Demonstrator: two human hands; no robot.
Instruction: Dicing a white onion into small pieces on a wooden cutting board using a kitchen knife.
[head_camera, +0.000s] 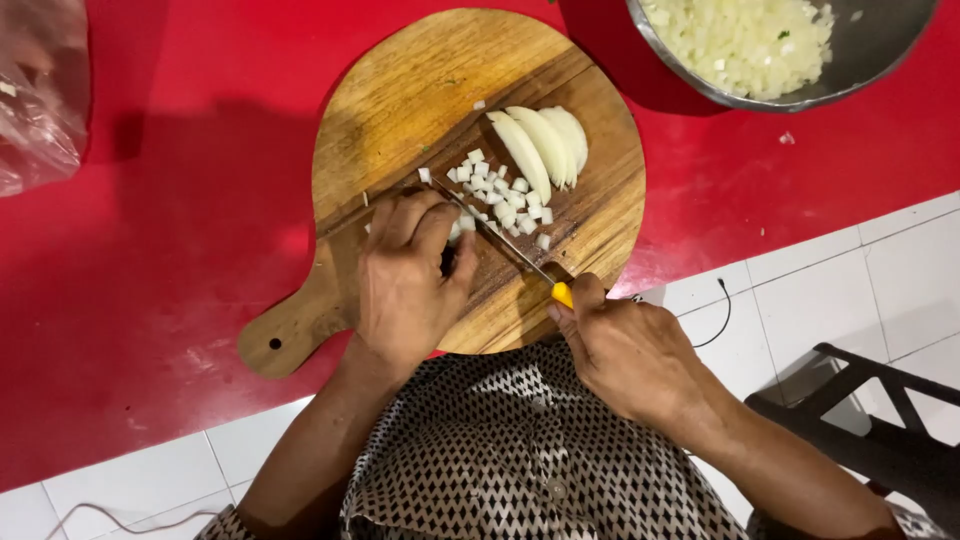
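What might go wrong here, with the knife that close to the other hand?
The knife blade runs right beside the left hand, whose fingers press down the onion piece, so a slip may nick them. The diced onion lies loose near the blade and may scatter off the wooden cutting board.

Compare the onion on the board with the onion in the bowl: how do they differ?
The board onion is partly whole wedges, partly dice; the bowl onion is all diced. The board onion is a small scatter beside the knife; the bowl onion is a heap in the metal bowl. Both are white, raw-looking onion.
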